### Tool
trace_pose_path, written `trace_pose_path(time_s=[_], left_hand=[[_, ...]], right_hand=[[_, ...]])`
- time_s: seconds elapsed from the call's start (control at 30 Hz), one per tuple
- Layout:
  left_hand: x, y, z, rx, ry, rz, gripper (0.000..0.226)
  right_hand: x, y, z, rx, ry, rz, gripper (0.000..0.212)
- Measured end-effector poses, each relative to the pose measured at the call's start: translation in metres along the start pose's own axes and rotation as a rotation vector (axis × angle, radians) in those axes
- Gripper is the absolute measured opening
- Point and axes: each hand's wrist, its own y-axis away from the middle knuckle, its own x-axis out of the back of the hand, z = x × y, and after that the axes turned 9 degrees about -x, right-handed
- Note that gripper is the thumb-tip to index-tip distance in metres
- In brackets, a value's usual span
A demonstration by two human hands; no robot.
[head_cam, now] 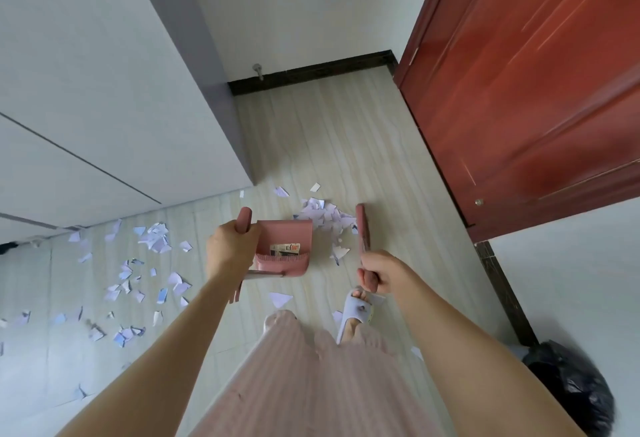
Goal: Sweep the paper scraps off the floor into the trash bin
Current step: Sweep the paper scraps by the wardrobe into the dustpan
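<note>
Pink ribbed trousers (304, 384) fill the bottom middle of the view, with two bare forearms reaching forward on either side and a foot in a pale slipper (355, 312) just ahead of them. Beyond lies the light tiled floor (346, 146), bounded by a big white cabinet (104, 90) on the left, a red wooden door (536, 90) on the right and a white wall with a dark skirting board at the far end. At the lower right corner sits the trash bin (571, 388), lined with a black bag, well apart from the sweeping. A pink dustpan (285, 246) stands on the floor in the middle, a printed label inside it; the left hand (230, 253) is wrapped tight around the top of its upright handle. The right hand (375, 275) is closed in a fist around the handle of a pink broom (362, 229), whose head rests on the floor just right of the dustpan. Between dustpan and broom lies a heap of white paper scraps (325, 215), touching the dustpan's open mouth. More scraps (138, 263) are scattered widely over the floor to the left, and a few single pieces lie near the feet.
</note>
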Motion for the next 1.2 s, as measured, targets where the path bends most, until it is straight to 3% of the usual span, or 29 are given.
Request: trace_pose_path(time_s=[0.27, 0.53, 0.97, 1.1, 1.2], left_hand=[[0.029, -0.006, -0.047, 0.06, 0.004, 0.023, 0.032], [0.041, -0.026, -0.065, 0.113, -0.15, 0.097, 0.032], [0.032, -0.041, -0.079, 0.282, -0.224, 0.09, 0.032], [0.033, -0.044, -0.077, 0.299, -0.28, 0.076, 0.032], [0.031, -0.042, -0.072, 0.321, -0.303, 0.046, 0.032]], right_hand=[[-0.034, 0.024, -0.037, 0.107, -0.081, 0.038, 0.031], [-0.05, 0.032, -0.085, 0.199, 0.768, 0.294, 0.036], [-0.071, -0.01, -0.149, 0.288, 1.004, 0.33, 0.03], [-0.055, -0.005, -0.145, 0.264, 1.195, 0.365, 0.01], [-0.038, -0.005, -0.139, 0.237, 1.33, 0.414, 0.03]])
